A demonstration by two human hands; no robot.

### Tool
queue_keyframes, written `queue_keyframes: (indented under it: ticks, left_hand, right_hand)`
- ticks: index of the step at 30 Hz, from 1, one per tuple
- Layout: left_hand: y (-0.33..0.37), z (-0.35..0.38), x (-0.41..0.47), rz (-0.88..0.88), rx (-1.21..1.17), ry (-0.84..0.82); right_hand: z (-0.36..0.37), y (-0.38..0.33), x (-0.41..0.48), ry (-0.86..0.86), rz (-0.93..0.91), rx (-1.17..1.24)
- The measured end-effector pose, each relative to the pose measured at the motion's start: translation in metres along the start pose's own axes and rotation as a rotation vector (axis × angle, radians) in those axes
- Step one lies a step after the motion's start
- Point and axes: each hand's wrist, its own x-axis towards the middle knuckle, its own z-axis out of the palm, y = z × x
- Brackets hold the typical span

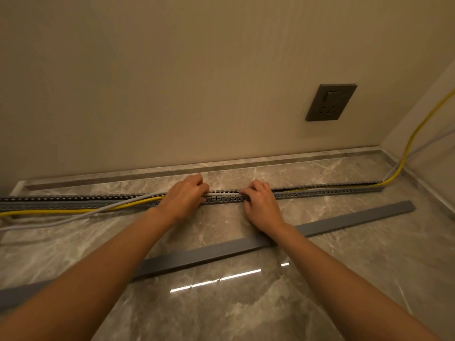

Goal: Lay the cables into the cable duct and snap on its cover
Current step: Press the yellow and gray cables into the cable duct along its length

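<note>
Both hands are resting on the middle of the slotted grey cable duct (222,198), which is lying on the marble floor (246,303) near the wall (172,82). The left hand (183,198) is curling its fingers (200,187) over the top of the duct, and the right hand (261,203) is doing the same just beside it, with a short bit of duct showing between them. The fingers are bent down tight onto the duct and the cables there, but it is hard to tell if they are pinching a cable or only pressing on it. The white cable (118,206) is showing in the duct between the two hands. To the left of the hands it is spilling out over the near side and lying on the floor. The yellow cable (73,211) is doing the same on the left, next to the white one. On the right, the yellow cable is lying inside the duct, then coming out at the far end and climbing up the corner of the room. The long grey cover (344,219) is lying flat on the floor, closer to the person, not on the duct; both forearms are crossing over it. A dark wall socket (331,102) is sitting on the wall above the right part of the duct.
</note>
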Motion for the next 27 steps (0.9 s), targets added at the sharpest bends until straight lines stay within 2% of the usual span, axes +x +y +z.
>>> queue_keyframes:
  ticks: [6, 12, 19, 27]
  left_hand:
    - [0.018, 0.002, 0.012, 0.034, 0.074, 0.004]
    - [0.028, -0.001, 0.017, -0.019, 0.158, -0.138]
    - [0.034, -0.001, 0.023, 0.011, 0.161, -0.137]
    - [0.029, 0.002, 0.021, -0.18, 0.053, -0.058]
  right_hand:
    - [-0.007, 0.003, 0.007, -0.124, 0.01, 0.011]
    - [-0.008, 0.0, 0.009, -0.151, 0.022, -0.006]
    - [-0.014, 0.0, 0.008, -0.212, 0.012, -0.064]
    - [-0.007, 0.005, -0.006, -0.057, -0.067, -0.035]
